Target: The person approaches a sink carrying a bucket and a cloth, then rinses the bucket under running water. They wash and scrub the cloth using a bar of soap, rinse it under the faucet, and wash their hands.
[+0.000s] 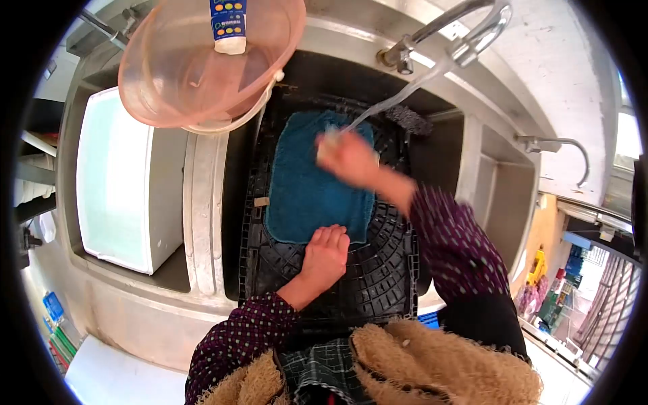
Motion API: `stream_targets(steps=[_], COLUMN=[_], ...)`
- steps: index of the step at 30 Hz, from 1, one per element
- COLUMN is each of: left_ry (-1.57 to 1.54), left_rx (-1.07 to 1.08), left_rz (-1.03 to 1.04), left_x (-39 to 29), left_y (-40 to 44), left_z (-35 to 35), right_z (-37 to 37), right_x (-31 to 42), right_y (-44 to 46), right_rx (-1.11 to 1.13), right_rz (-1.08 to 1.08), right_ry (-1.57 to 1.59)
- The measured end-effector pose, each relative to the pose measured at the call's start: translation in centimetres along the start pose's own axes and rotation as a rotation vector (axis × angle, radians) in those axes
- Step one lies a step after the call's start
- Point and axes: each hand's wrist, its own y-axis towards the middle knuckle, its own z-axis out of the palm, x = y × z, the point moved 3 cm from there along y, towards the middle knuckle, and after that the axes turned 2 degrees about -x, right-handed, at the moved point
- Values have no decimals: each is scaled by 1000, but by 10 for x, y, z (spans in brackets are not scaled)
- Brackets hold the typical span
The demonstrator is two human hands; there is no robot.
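Observation:
A blue cloth (pixel 317 196) lies spread on a black slatted plastic crate (pixel 378 270) set over the middle sink. My left hand (pixel 325 256) presses on the cloth's near edge, its fingers stretched out flat. My right hand (pixel 351 160) is over the upper right part of the cloth, smeared by motion. Its fingers look closed round a small pale object, too blurred to name. Water (pixel 398 100) runs from the metal faucet (pixel 472 47) down beside this hand onto the cloth.
A pink translucent bucket (pixel 155 81) with a carton (pixel 229 27) in it stands at the upper left. Below it, a white box (pixel 115 182) fills the left basin. A dark grey scrubber (pixel 409 119) lies at the crate's far right. Another faucet (pixel 563 143) is at the right.

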Motion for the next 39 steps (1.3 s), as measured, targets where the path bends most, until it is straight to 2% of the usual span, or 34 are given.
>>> stream_targets(steps=[1, 2, 3, 4, 5, 7, 8, 9, 10, 12, 14, 16, 17, 18, 20, 21, 22, 24, 26, 28, 29, 31, 32, 33, 34, 36, 38, 39], left_ry=[35, 76, 79, 104, 51, 33, -1, -55, -55, -60, -4, 71, 60, 58, 69, 94, 102, 84, 75, 65, 65, 46, 67, 74, 73, 32, -37, -100], left_rx=[11, 21, 161, -12, 19, -1, -23, -18, 8, 40, 93, -162, -86, -18, -23, -43, -71, -71, 5, -28, -8, -1, -3, -3, 8, 89, 125, 162], left_rz=[-13, -32, -54, 44, 27, -5, -21, -36, -48, -70, -59, -85, -48, -94, -108, -112, -75, -15, 4, 2, 0, -16, -27, -24, -9, -16, -8, 6], left_x=[-2, -4, -9, -18, -12, -5, -5, -13, -17, -8, -9, -11, -9, -2, 0, 4, 1, -10, 3, 3, 0, 5, 9, 10, 7, -7, -28, -43], left_y=[1, 4, -6, 1, 1, 12, 17, 12, 7, 12, 11, 9, 15, 25, 27, 35, 33, 22, 23, 27, 29, 32, 31, 34, 33, 18, 5, -18], left_z=[-1, -2, 7, -1, -2, 1, 0, -6, -9, 1, 19, 21, 17, 15, 21, 22, 16, 6, 20, 26, 26, 21, 22, 22, 20, 5, -3, -1], right_z=[-14, -27, -24, -15, -4, 14, 32, 41, 32, 5, -17, -7, 4, 17, 41, 47, 48, 31, -4, -14, -10, 11, 13, 18, 30, 19, -17, -23], right_x=[15, 29, 38, 43, 45, -25, -54, -63, -54, -12, 51, 78, 67, 53, -4, -24, -24, -13, 31, 57, 42, 7, -15, -39, -62, -45, 18, 51], right_y=[-8, -10, -11, -15, -18, 72, 101, 112, 116, 71, -7, -52, -30, -2, 87, 119, 129, 107, 29, -51, -41, -6, 29, 68, 91, 82, 17, -25], right_rx=[4, -26, -54, -83, -118, -156, -331, -232, -208, -29, 81, 73, 10, -60, -171, -280, -209, -46, 118, -14, -8, -135, -202, -207, -179, -93, 70, 37], right_rz=[-7, -115, -227, -329, -422, -127, -175, -14, -14, -3, -112, -247, -409, -552, -165, -207, -53, -10, -172, -474, -486, -408, -153, -107, 76, 38, 8, -138], right_ry=[-21, -35, -29, -9, 14, -93, -255, -285, -238, -179, 129, 364, 214, 64, -94, -216, -178, -133, -14, 133, 130, 57, 67, -117, -185, -88, -78, 47])
